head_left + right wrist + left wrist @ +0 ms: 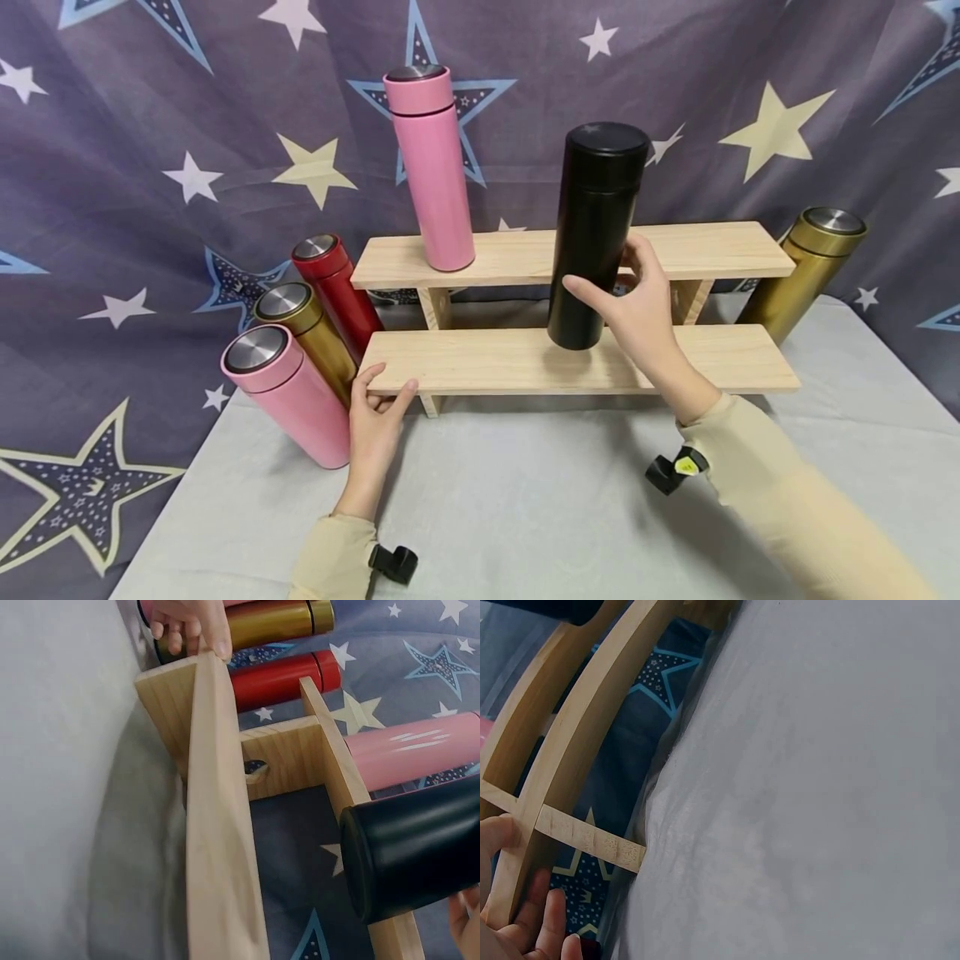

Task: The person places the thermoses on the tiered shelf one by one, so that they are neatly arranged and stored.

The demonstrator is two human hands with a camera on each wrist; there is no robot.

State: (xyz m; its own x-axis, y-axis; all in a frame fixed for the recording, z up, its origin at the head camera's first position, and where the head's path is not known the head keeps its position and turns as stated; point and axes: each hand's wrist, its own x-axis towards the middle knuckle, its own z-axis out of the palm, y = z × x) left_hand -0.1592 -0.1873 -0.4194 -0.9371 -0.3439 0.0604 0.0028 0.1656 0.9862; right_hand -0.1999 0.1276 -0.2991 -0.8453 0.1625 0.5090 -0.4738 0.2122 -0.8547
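My right hand grips a black thermos bottle round its lower part, thumb across the front. The bottle tilts slightly, its base above the lower board of a two-tier wooden shelf; a gap shows under the base in the right wrist view. With my left hand I hold the left end of that lower board, thumb at the front edge and fingers partly beneath it, as the left wrist view shows. A pink thermos bottle stands on the upper board, left of the black one.
Left of the shelf stand a red bottle, a gold bottle and a second pink bottle, close to my left hand. Another gold bottle is at the right end. A star-patterned cloth hangs behind the grey-covered table.
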